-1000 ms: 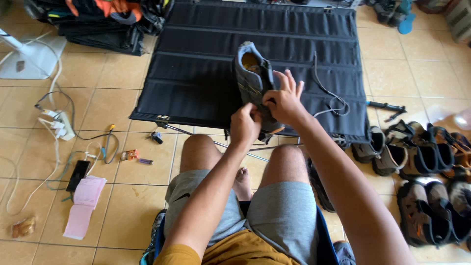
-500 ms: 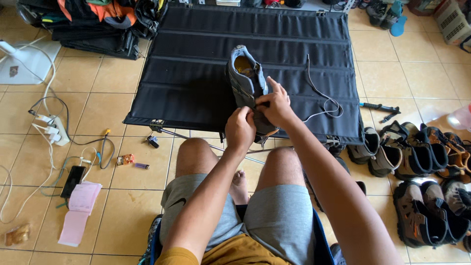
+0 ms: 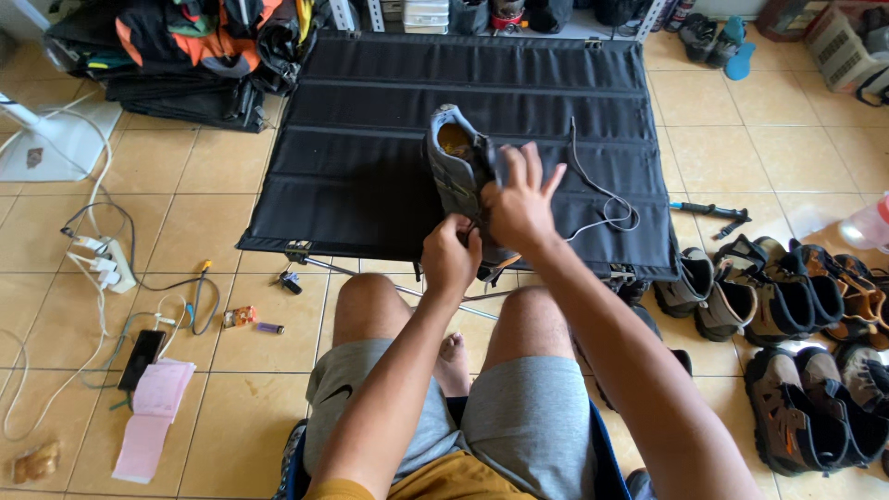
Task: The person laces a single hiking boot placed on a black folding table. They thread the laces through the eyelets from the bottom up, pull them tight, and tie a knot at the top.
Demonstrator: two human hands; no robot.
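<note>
Lacing a grey shoe on a black mat: left hand pinching the lace, right hand steadying, fingers spread. Best kept taut, evenly threaded.

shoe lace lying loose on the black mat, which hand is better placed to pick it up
Probably the right hand: it rests on the shoe on the side nearest the lace. The left hand is closed at the shoe's near end.

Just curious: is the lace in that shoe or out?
Mostly out: the lace trails loose across the black table beside the shoe; one end runs behind the hands.
</note>
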